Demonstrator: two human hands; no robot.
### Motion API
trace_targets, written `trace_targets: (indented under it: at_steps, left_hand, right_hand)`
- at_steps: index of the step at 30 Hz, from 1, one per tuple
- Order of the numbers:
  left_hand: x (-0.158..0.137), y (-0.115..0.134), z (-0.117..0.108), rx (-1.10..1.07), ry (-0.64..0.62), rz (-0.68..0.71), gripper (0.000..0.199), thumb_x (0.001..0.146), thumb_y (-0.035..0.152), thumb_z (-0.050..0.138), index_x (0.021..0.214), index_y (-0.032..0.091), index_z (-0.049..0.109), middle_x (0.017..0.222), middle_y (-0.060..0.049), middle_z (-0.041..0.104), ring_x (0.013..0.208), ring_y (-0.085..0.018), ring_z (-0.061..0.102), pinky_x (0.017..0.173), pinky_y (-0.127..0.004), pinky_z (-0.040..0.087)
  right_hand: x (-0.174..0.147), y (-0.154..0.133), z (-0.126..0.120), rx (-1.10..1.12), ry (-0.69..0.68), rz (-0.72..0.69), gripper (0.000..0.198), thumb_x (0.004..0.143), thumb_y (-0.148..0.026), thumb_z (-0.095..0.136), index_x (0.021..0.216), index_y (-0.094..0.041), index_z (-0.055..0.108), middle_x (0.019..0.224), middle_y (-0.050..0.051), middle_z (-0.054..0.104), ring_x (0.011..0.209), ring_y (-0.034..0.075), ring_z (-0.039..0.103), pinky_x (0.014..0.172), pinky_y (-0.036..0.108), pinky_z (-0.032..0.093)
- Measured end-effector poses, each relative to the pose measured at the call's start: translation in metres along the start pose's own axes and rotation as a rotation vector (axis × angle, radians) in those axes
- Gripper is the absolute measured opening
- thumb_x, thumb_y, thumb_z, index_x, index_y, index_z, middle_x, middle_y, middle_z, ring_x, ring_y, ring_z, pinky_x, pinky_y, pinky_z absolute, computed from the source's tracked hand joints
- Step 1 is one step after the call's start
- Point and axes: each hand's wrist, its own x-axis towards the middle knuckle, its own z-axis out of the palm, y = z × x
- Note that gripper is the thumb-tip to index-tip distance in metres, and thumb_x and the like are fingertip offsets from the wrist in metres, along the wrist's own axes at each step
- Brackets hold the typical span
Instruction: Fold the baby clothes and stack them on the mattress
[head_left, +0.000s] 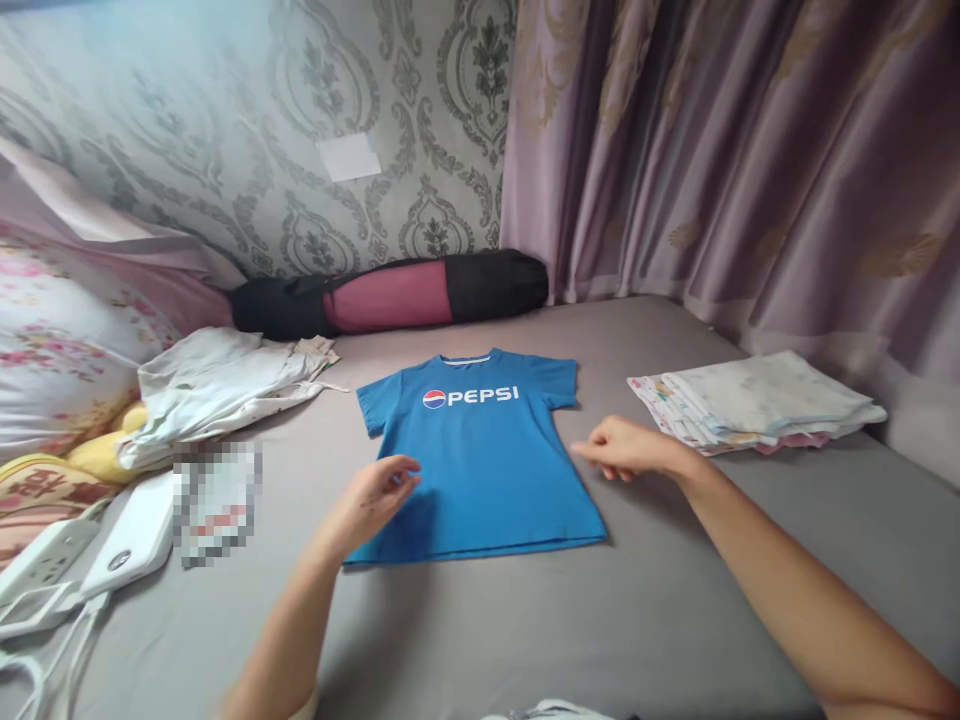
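A blue short-sleeved T-shirt (pixel 487 470) with a white PEPSI print lies spread flat, front side up, its collar at the far end. Over its lower left side hovers my left hand (pixel 379 495), fingers loosely bent and nothing in them; its shadow falls on the cloth. My right hand (pixel 619 445) is just beyond the shirt's right edge, index finger stretched toward it and the others half bent. It holds nothing; whether the fingertip touches the fabric I cannot tell.
A grey sheet (pixel 675 580) covers the bed. Folded cloths (pixel 772 395) lie stacked at right. Crumpled pale clothing (pixel 217 385), a white power bank (pixel 135 535) and a power strip (pixel 49 560) with cables are on the left. A black-and-maroon roll bag (pixel 390 295) rests along the wall.
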Motion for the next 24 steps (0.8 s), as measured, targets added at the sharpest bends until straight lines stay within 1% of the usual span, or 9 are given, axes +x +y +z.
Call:
trace_targets:
  at_steps: [2,4,7,9,12,15,20,22,24]
  left_hand:
    - [0.022,0.019,0.019,0.015,-0.055,0.148,0.029,0.083,0.042,0.051,0.092,0.020,0.068,0.081,-0.004,0.065,0.071,-0.016,0.058,0.068,-0.027,0.046]
    - [0.045,0.035,0.039,0.043,-0.120,0.286,0.025,0.085,0.034,0.050,0.096,0.020,0.068,0.090,-0.006,0.066,0.079,-0.017,0.060,0.072,-0.027,0.047]
    - [0.077,0.054,0.068,0.135,-0.151,0.426,0.024,0.086,0.025,0.049,0.099,0.018,0.068,0.096,-0.008,0.066,0.085,-0.019,0.061,0.077,-0.029,0.048]
    - [0.094,0.062,0.085,0.212,-0.101,0.503,0.024,0.087,0.021,0.049,0.104,0.017,0.066,0.103,-0.010,0.065,0.096,-0.021,0.060,0.087,-0.032,0.046]
    - [0.111,0.070,0.105,0.284,-0.047,0.532,0.024,0.089,0.022,0.049,0.107,0.016,0.065,0.110,-0.011,0.064,0.102,-0.023,0.057,0.094,-0.035,0.044]
    - [0.116,0.072,0.119,0.304,0.005,0.515,0.027,0.092,0.030,0.048,0.109,0.017,0.064,0.114,-0.011,0.062,0.106,-0.024,0.055,0.094,-0.036,0.043]
    - [0.108,0.072,0.129,0.365,0.069,0.516,0.039,0.096,0.045,0.040,0.121,0.021,0.057,0.126,-0.009,0.057,0.117,-0.024,0.049,0.098,-0.038,0.041]
    - [0.104,0.072,0.130,0.415,0.070,0.540,0.045,0.096,0.047,0.036,0.129,0.020,0.051,0.134,-0.010,0.053,0.125,-0.025,0.045,0.103,-0.040,0.037]
    - [0.101,0.074,0.132,0.463,0.053,0.561,0.051,0.096,0.049,0.033,0.135,0.019,0.046,0.141,-0.012,0.048,0.132,-0.026,0.039,0.109,-0.044,0.032]
  right_hand:
    - [0.024,0.004,-0.009,0.102,0.181,0.034,0.040,0.087,-0.047,0.053,0.064,-0.015,0.059,0.058,0.003,0.064,0.037,0.006,0.048,0.036,0.017,0.029]
    - [0.048,0.008,-0.013,0.154,0.326,0.112,0.040,0.087,-0.047,0.055,0.066,-0.014,0.061,0.059,0.004,0.065,0.038,0.006,0.049,0.037,0.016,0.030]
    - [0.073,0.010,-0.012,0.167,0.395,0.214,0.042,0.086,-0.048,0.057,0.063,-0.013,0.062,0.052,0.005,0.062,0.037,0.007,0.050,0.038,0.017,0.033]
    - [0.080,0.007,-0.009,0.167,0.419,0.245,0.043,0.086,-0.045,0.056,0.060,-0.013,0.062,0.047,0.004,0.059,0.036,0.007,0.048,0.039,0.018,0.035]
    - [0.084,0.001,-0.005,0.161,0.462,0.261,0.041,0.086,-0.041,0.055,0.057,-0.013,0.062,0.044,0.003,0.056,0.035,0.007,0.046,0.040,0.019,0.036]
    - [0.087,0.000,-0.003,0.139,0.491,0.251,0.038,0.084,-0.040,0.057,0.057,-0.014,0.063,0.044,0.002,0.057,0.036,0.008,0.048,0.043,0.019,0.037]
    - [0.087,0.003,-0.003,0.064,0.556,0.262,0.036,0.085,-0.040,0.055,0.061,-0.017,0.065,0.050,0.003,0.061,0.043,0.010,0.054,0.048,0.021,0.038]
    - [0.086,0.003,-0.004,0.034,0.577,0.269,0.036,0.087,-0.040,0.052,0.063,-0.018,0.066,0.054,0.003,0.064,0.046,0.012,0.057,0.050,0.022,0.039]
    - [0.084,0.002,-0.004,0.005,0.566,0.266,0.036,0.089,-0.039,0.049,0.067,-0.018,0.067,0.057,0.004,0.066,0.050,0.013,0.060,0.053,0.023,0.040]
